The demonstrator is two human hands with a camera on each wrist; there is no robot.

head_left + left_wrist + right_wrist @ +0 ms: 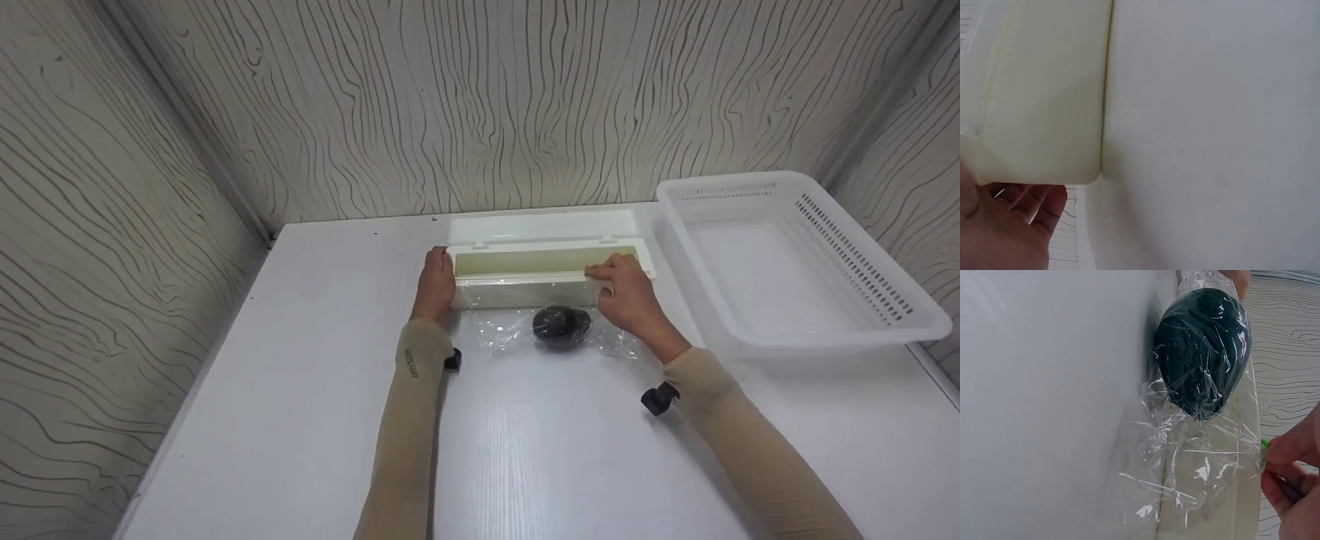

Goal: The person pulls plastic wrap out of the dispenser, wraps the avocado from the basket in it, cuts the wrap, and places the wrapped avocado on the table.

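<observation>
A long cream cling film dispenser box [525, 294] lies on the table, its white lid [544, 225] tipped back. Clear cling film [1185, 461] hangs over its front edge and covers a dark green, avocado-shaped fruit [561, 326] in front of the box. My left hand [435, 281] grips the box's left end [1044, 152]; in the left wrist view its fingers [1050, 205] bend behind that end. Toward the right end, my right hand [626, 292] pinches a small green slider [1264, 443] at the box's front edge, between thumb and fingertips.
A white plastic basket [750, 319] with slotted sides stands on the right of the white table [322, 360]. Wood-patterned panels [465, 105] rise behind the table and at both sides. A small black device [660, 397] is strapped to the right wrist.
</observation>
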